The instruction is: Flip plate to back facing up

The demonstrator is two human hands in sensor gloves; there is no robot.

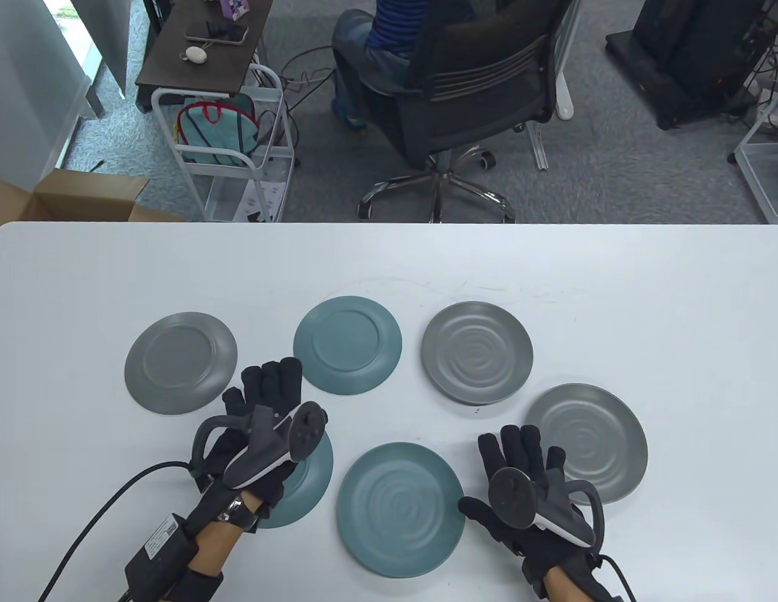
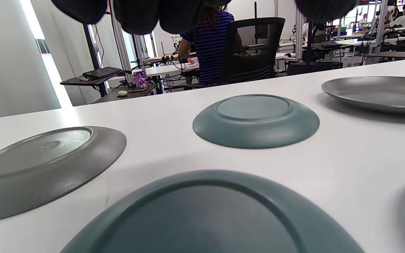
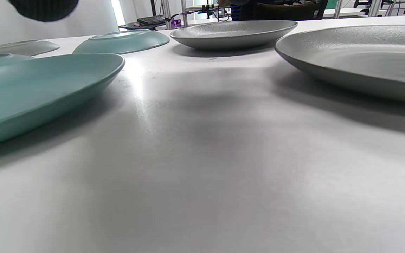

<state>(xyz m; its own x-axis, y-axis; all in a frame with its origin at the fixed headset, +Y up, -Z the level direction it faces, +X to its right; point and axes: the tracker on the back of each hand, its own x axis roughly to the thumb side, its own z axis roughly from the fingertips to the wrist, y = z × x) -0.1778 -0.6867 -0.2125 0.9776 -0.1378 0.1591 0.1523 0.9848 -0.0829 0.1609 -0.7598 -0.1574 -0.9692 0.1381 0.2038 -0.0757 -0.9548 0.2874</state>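
Several plates lie on the white table [image 1: 677,301]. Back up: a grey plate [image 1: 181,362] at far left, a teal plate [image 1: 347,345] in the middle, and a teal plate [image 1: 304,486] under my left hand. Face up: a grey plate [image 1: 477,360], a grey plate [image 1: 586,443] at right, and a teal plate [image 1: 400,509] at front centre. My left hand [image 1: 270,401] hovers open above the near teal plate [image 2: 202,218], fingers spread. My right hand [image 1: 521,464] is open and empty, flat between the front teal plate [image 3: 40,88] and the right grey plate [image 3: 357,56].
Beyond the table's far edge stand an office chair [image 1: 464,81] with a seated person, a white wire cart [image 1: 232,150] and a cardboard box [image 1: 69,197]. Cables trail from both wrists over the front edge.
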